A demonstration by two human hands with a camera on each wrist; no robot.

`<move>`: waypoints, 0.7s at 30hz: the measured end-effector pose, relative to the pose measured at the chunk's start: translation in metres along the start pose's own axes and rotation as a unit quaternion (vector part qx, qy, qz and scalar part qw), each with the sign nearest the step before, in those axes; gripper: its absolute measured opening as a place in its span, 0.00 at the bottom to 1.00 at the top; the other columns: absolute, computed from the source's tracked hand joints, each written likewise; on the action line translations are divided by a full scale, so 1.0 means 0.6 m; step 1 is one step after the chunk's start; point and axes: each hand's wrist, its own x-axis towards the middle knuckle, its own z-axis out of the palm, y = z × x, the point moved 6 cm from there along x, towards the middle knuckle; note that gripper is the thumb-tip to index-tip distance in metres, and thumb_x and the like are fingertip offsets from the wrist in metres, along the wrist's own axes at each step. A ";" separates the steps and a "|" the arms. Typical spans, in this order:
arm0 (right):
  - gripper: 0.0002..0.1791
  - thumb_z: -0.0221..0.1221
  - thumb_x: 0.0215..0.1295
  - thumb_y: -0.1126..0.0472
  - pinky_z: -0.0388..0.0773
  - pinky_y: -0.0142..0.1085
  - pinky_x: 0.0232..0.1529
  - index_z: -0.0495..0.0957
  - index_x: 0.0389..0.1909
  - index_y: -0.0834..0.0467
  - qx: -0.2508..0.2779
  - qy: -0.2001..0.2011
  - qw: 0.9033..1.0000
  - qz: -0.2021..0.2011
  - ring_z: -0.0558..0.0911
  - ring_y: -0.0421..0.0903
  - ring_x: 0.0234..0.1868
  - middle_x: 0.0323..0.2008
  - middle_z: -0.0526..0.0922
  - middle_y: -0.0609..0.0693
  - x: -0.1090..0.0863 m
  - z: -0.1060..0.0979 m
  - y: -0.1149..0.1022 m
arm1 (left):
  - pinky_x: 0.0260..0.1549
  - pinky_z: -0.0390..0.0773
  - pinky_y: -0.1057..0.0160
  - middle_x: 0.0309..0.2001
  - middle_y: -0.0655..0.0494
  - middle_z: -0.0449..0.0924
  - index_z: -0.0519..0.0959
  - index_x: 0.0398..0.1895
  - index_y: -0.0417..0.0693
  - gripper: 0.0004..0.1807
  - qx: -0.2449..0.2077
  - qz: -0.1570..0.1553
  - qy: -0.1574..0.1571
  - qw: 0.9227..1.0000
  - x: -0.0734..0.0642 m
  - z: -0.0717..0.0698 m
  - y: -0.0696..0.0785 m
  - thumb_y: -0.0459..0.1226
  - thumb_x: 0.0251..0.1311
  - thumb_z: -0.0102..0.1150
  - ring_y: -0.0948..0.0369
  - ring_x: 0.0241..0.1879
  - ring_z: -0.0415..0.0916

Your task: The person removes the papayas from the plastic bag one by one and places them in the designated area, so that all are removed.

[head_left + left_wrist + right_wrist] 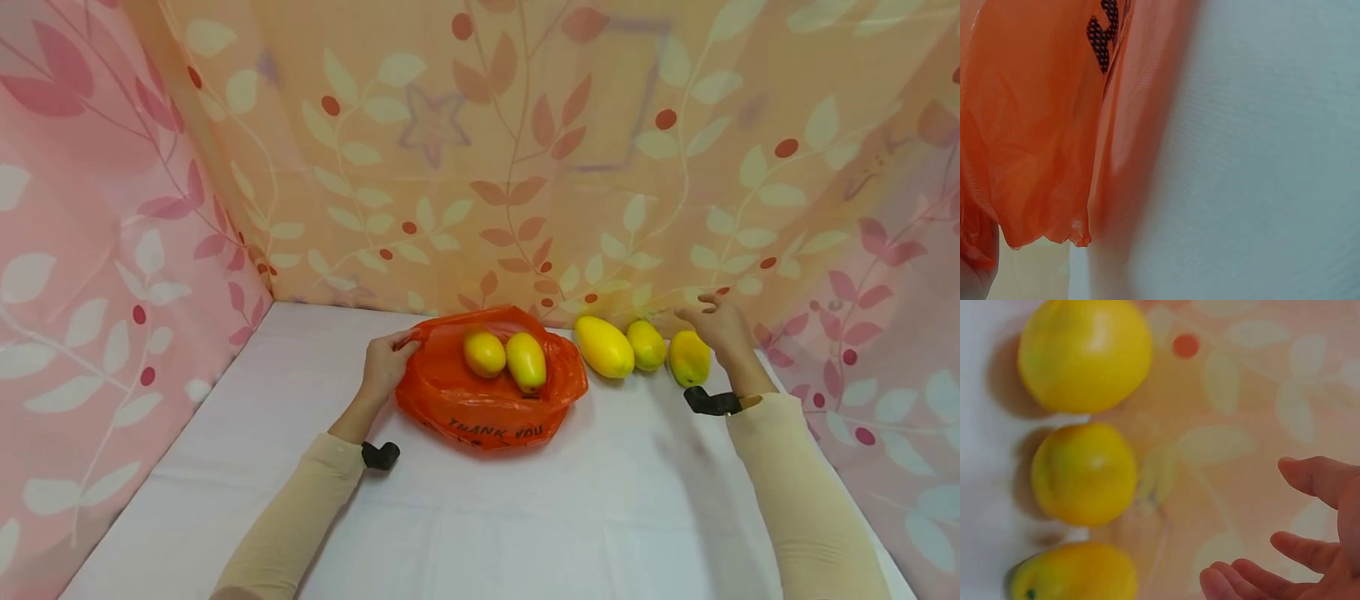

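My left hand (386,364) pinches the left rim of an orange-red plastic bag (450,408) printed with "THANK YOU". The bag lies with its mouth spread, and two yellow mangoes (527,362) show inside it. To the bag's right, a large yellow mango (604,347), a smaller greenish-yellow mango (646,345) and another mango (689,358) stand in a row. Beside and above the rightmost one, my right hand (722,327) is raised with fingers spread, holding nothing. In the right wrist view those fingers (1310,550) are apart from the fruit. The left wrist view shows mostly bag.
A white cloth (465,525) covers the table. Behind it hangs a peach leaf-patterned curtain (480,208), close behind the mangoes. Pink patterned curtains (90,250) enclose the left and right sides.
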 end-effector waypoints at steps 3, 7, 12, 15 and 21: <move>0.49 0.51 0.67 0.36 0.64 0.63 0.65 0.47 0.75 0.64 -0.007 -0.011 1.000 -0.023 0.62 0.73 0.65 0.69 0.57 0.75 -0.012 0.001 -0.041 | 0.52 0.80 0.57 0.53 0.41 0.82 0.81 0.54 0.38 0.17 0.006 -0.001 0.000 1.000 0.000 0.000 -0.001 0.35 0.64 0.59 0.50 0.55 0.78; 0.47 0.53 0.68 0.39 0.65 0.62 0.65 0.48 0.75 0.64 0.004 -0.027 0.998 -0.054 0.63 0.72 0.64 0.68 0.58 0.75 -0.026 0.009 -0.085 | 0.52 0.79 0.58 0.53 0.42 0.82 0.81 0.54 0.40 0.17 0.005 -0.004 -0.001 1.000 -0.001 0.001 -0.001 0.35 0.64 0.59 0.51 0.56 0.78; 0.45 0.56 0.68 0.43 0.67 0.62 0.64 0.50 0.75 0.63 -0.003 -0.037 0.997 -0.066 0.65 0.70 0.63 0.68 0.61 0.73 -0.036 0.022 -0.120 | 0.52 0.80 0.59 0.54 0.43 0.82 0.81 0.54 0.40 0.16 0.004 -0.001 0.004 1.000 0.000 0.002 0.005 0.35 0.64 0.59 0.51 0.56 0.78; 0.44 0.56 0.67 0.44 0.67 0.61 0.64 0.50 0.75 0.62 -0.006 -0.046 0.996 -0.075 0.66 0.69 0.63 0.67 0.62 0.73 -0.041 0.032 -0.135 | 0.49 0.80 0.64 0.54 0.43 0.82 0.81 0.54 0.40 0.16 0.003 -0.002 0.004 1.000 0.001 0.003 0.005 0.34 0.64 0.60 0.52 0.56 0.78; 0.42 0.57 0.68 0.46 0.70 0.58 0.63 0.53 0.74 0.63 0.000 -0.067 0.993 -0.093 0.68 0.67 0.62 0.66 0.64 0.72 -0.046 0.057 -0.161 | 0.40 0.75 0.77 0.53 0.43 0.83 0.81 0.54 0.40 0.17 0.000 -0.004 0.009 1.000 0.000 0.002 0.002 0.35 0.64 0.59 0.51 0.54 0.78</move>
